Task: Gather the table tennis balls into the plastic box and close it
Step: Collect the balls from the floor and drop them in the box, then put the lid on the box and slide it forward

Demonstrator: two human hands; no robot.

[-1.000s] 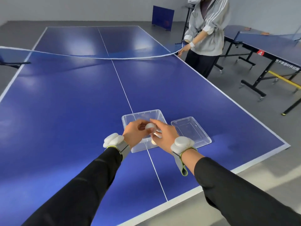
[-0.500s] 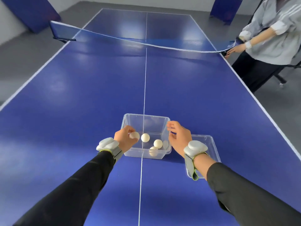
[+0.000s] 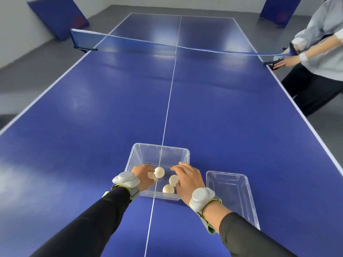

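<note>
A clear plastic box (image 3: 182,152) stands open on the blue table's white centre line, close to the near edge. Several white table tennis balls lie inside, among them one ball (image 3: 173,179) in the middle and another ball (image 3: 168,189) by the near wall. My left hand (image 3: 142,177) reaches over the box's left wall, fingers curled round a ball (image 3: 151,176), and a further ball (image 3: 159,172) sits at its fingertips. My right hand (image 3: 187,179) hovers palm down over the box's right side with relaxed fingers, holding nothing. The clear lid (image 3: 232,199) lies to the right of the box.
The net (image 3: 130,40) spans the table at mid-length. Another person (image 3: 315,58) stands at the right side with a hand at the net post. Blue barriers (image 3: 57,17) lean at the far corners. The table's right edge (image 3: 315,135) runs past the lid.
My view has swung from the table's right part to its centre line. My right hand let go of its ball and moved back over the box. Both hands have sunk lower into the box.
</note>
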